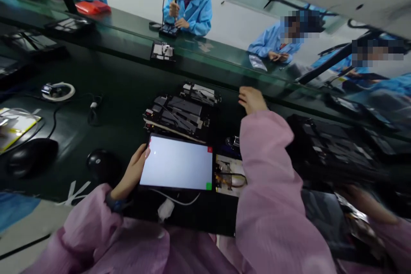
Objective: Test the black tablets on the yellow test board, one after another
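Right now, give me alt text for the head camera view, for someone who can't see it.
A person in pink sleeves holds a tablet with a lit, mostly white screen in their left hand, the right hand stretched over a dark table. Opened devices lie stacked beyond the tablet, and people in blue are farther back.

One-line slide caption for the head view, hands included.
Left hand holding the edge of a lit tablet, right hand extended beside stacked open devices on a dark bench.

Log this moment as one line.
left hand: holding lit tablet | right hand: extended forward, off tablet | beyond tablet: stacked devices
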The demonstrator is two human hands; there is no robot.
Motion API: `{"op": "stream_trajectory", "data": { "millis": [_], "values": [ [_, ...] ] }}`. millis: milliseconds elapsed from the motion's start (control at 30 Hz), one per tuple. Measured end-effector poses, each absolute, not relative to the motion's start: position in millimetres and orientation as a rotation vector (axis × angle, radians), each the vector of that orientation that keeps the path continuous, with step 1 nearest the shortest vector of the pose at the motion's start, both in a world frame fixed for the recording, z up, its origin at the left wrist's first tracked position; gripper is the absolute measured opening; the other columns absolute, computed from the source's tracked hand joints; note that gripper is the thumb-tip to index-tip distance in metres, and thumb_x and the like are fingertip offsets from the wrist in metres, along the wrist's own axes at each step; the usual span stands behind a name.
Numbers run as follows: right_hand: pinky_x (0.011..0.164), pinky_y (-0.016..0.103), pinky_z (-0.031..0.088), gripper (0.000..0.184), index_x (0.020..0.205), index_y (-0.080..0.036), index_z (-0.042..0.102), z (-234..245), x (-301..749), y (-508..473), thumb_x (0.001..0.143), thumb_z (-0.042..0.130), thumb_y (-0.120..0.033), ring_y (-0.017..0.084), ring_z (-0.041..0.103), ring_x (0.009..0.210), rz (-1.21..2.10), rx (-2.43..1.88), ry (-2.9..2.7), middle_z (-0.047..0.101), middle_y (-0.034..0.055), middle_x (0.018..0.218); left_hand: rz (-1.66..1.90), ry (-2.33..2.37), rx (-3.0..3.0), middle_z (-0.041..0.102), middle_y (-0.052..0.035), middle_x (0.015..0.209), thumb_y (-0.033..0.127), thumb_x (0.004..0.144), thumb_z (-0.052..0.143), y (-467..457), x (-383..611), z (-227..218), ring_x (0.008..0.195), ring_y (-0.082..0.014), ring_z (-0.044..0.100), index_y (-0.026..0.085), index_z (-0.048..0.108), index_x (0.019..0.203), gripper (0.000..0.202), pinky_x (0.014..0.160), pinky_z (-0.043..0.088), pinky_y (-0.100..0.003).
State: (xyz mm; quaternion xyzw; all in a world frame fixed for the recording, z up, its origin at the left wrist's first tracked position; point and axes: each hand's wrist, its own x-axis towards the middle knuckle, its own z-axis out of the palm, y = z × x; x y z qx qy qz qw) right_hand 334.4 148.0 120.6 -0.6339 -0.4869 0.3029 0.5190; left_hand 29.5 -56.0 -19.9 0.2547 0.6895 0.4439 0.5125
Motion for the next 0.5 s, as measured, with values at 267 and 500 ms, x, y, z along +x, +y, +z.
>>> {"op": "stream_trajectory", "data": {
  "millis": [267,500],
  "values": [
    [0.084,0.039,0.052,0.021,0.099,-0.024,0.065,84,302,-94,0.088,0.051,-0.035,0.02,0.062,0.094,0.389,-1.49,-1.335,0.066,0.0045,0.1,1.178,1.506,0.871,0.058,-0.0102,0.122,0.046,0.076,0.067,-53,26,-26,0.116,-0.0277,0.053,0.013,0.055,0.122,0.058,0.098,0.045,-0.033],
    [0.102,0.045,0.043,0.047,0.135,-0.023,0.043,36,222,-60,0.088,0.042,-0.018,0.023,0.043,0.127,0.295,-1.324,-1.939,0.05,0.0087,0.133,1.175,1.453,1.127,0.06,-0.0101,0.116,0.04,0.069,0.073,-52,22,-18,0.107,-0.0263,0.057,0.014,0.055,0.118,0.058,0.093,0.046,-0.031]
  ]
}}
